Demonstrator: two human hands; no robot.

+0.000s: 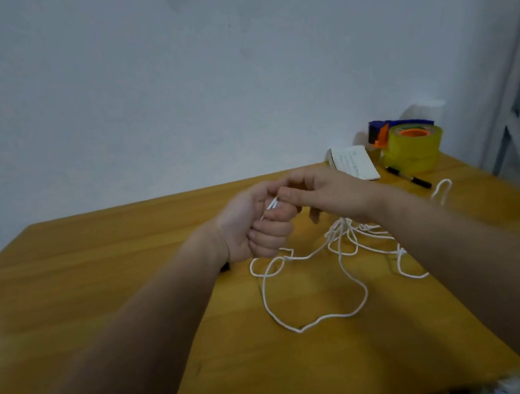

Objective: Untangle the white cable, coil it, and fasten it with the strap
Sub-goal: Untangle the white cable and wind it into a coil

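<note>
A thin white cable (320, 319) lies in loose tangled loops on the wooden table (93, 276), spreading from the middle to the right. My left hand (256, 225) is curled into a fist around one stretch of the cable, a short white piece showing at its top. My right hand (330, 195) meets it from the right and pinches the same piece between thumb and fingers. More cable strands hang from under the right hand down to the table. A small dark object (225, 267), partly hidden beneath my left wrist, may be the strap.
At the table's back right stand a yellow tape roll in a dispenser (412, 147), a white box (354, 163) and a black pen (408, 176). A grey metal frame (516, 92) rises at the right. The wall lies right behind the table.
</note>
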